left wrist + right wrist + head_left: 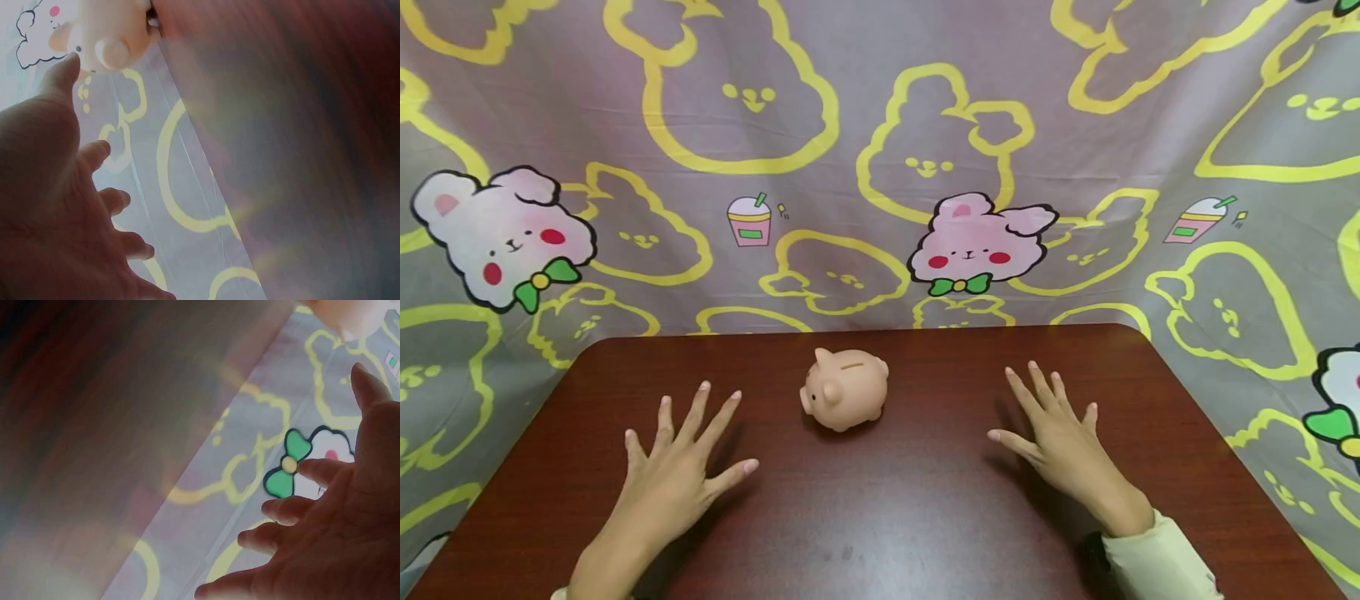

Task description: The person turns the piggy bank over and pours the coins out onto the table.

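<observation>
A pink piggy bank (847,390) stands upright on the table, its snout toward the left and a coin slot on its back. To its left my left hand (672,477) is spread above the table, fingers apart, holding nothing. My right hand (1063,450) is spread the same way to the right of the piggy bank, also holding nothing. Neither hand touches it. The left wrist view shows the piggy bank (112,37) past the thumb. Only part of the piggy bank (353,315) shows at the top of the right wrist view.
The dark brown wooden table (910,517) has rounded far corners. A grey curtain (842,83) with yellow outlines, rabbit heads and drink cups hangs right behind the table and along both sides.
</observation>
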### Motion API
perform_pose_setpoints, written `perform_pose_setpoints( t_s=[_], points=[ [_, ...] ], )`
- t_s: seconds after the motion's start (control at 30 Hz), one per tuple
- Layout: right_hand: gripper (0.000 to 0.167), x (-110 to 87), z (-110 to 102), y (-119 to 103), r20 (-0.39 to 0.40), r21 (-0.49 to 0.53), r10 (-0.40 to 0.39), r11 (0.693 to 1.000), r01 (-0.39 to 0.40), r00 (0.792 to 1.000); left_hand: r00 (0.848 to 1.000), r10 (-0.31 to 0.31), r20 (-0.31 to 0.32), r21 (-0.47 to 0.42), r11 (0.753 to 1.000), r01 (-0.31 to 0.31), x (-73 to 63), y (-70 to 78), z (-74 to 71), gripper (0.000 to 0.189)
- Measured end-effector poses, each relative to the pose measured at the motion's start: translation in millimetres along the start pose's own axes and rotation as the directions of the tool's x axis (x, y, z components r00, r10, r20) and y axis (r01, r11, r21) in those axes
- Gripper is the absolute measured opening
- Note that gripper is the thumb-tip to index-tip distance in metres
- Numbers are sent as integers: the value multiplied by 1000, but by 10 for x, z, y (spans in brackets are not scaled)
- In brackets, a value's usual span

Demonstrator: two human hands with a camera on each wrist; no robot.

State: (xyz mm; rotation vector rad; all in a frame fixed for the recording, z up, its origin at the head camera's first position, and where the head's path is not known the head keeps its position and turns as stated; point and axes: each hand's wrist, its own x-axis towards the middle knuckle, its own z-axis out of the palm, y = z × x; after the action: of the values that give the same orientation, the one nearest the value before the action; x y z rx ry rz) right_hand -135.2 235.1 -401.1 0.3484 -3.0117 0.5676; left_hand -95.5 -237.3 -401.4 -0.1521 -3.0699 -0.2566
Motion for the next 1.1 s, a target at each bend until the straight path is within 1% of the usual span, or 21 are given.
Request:
perform_pose_setpoints(
  t_s=[0.17,0.3,0.57,0.7,0.8,1.0,1.1],
  points=[
    [88,112,73,-141,14,77,-69,995,67,998,998,54,-31,-36,998,-55,49,100,10,96],
    [86,222,156,-248,34,117,-130,985,126,991,994,93,-59,-58,994,-96,108,178,37,97],
    [86,377,311,-488,40,176,-223,961,213,974,987,141,-73,-101,984,-148,226,336,68,94],
    [86,442,360,-620,37,201,-273,944,260,961,985,157,-66,-151,975,-166,285,403,84,93],
    [86,488,379,-708,39,223,-305,931,289,952,982,181,-62,-190,963,-190,333,463,102,93],
    [87,613,385,-861,40,260,-368,902,346,929,969,241,-63,-219,944,-249,456,572,143,95],
    [87,691,391,-940,55,291,-395,885,364,917,964,259,-55,-245,933,-264,511,602,159,96]
  ],
)
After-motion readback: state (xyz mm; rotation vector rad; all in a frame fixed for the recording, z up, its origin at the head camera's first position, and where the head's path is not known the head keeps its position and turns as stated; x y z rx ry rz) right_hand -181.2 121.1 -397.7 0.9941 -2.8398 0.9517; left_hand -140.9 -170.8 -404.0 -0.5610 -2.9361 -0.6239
